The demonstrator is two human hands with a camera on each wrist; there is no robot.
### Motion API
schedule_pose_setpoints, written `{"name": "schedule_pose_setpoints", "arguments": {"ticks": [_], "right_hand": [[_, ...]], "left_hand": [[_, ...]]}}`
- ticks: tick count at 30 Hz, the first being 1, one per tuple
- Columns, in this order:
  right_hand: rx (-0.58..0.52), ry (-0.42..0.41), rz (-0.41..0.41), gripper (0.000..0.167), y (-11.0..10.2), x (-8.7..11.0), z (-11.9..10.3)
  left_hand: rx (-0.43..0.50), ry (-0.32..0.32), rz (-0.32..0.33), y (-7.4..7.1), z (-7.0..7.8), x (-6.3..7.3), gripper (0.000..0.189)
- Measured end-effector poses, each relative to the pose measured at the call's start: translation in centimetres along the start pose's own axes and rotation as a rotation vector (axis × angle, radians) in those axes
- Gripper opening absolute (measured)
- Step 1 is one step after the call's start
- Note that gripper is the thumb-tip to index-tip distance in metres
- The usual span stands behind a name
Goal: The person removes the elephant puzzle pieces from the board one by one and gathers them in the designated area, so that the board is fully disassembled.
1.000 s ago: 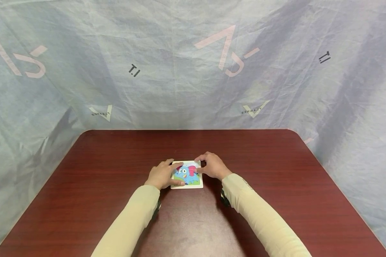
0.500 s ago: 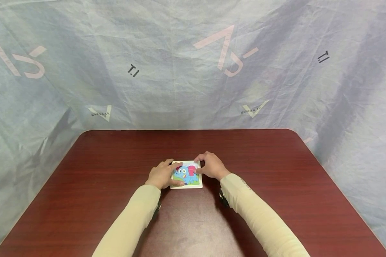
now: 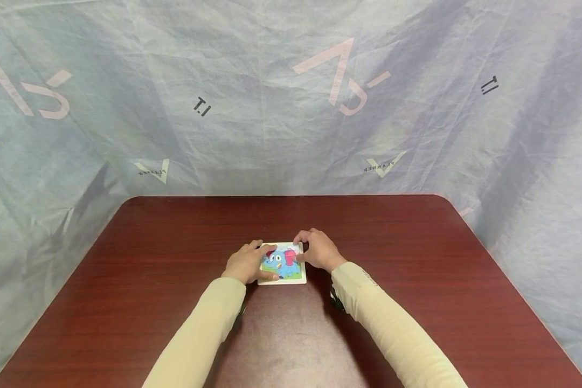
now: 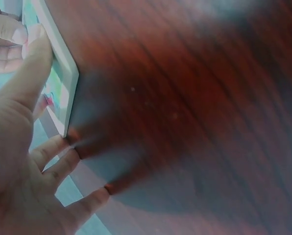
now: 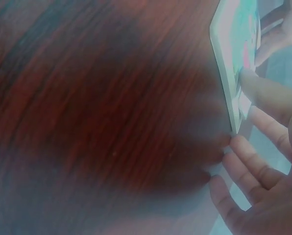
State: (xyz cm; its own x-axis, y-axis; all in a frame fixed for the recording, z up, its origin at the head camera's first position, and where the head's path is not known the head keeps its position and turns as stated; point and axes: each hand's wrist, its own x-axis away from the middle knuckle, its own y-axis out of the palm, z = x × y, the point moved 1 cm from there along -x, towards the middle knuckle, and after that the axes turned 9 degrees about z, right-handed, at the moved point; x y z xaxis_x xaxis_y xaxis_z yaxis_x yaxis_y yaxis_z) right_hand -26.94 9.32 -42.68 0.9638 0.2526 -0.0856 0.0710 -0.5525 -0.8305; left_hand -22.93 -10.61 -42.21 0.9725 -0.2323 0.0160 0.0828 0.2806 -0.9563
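Observation:
A square jigsaw puzzle (image 3: 286, 265) with a white border and a blue cartoon elephant lies flat near the middle of the table. My left hand (image 3: 244, 264) rests over its left side, thumb and index finger extended onto the picture. In the left wrist view, the other fingers of the left hand (image 4: 33, 161) spread past the frame's edge to the tabletop. At the upper right corner, my right hand (image 3: 322, 251) pinches a pale puzzle piece (image 5: 244, 104) between thumb and index finger. The remaining fingers of the right hand (image 5: 263, 176) reach down beside the corner.
The dark red wooden table (image 3: 393, 226) has rounded far corners. Behind it and along both sides hangs a grey printed cloth (image 3: 252, 134). Both forearms in pale sleeves (image 3: 194, 334) come in from the near edge.
The left forearm and wrist have shifted slightly to the right. Both hands otherwise keep their places on the puzzle.

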Motion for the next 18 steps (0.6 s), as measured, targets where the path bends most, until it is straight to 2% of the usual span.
{"name": "schedule_pose_setpoints", "arguments": {"ticks": [7,13,18], "right_hand": [[-0.026,-0.048,0.003,0.03,-0.43,-0.06,0.68],[0.045,-0.106,-0.027,0.032,-0.62,-0.3,1.04],[0.093,-0.14,-0.007,0.03,-0.6,-0.57,0.98]], "left_hand": [[-0.009,0.006,0.007,0.13,0.16,-0.02,0.079],[-0.009,-0.004,0.002,0.43,-0.12,-0.17,0.079],[-0.003,-0.006,-0.005,0.47,-0.2,-0.18,0.079]]}}
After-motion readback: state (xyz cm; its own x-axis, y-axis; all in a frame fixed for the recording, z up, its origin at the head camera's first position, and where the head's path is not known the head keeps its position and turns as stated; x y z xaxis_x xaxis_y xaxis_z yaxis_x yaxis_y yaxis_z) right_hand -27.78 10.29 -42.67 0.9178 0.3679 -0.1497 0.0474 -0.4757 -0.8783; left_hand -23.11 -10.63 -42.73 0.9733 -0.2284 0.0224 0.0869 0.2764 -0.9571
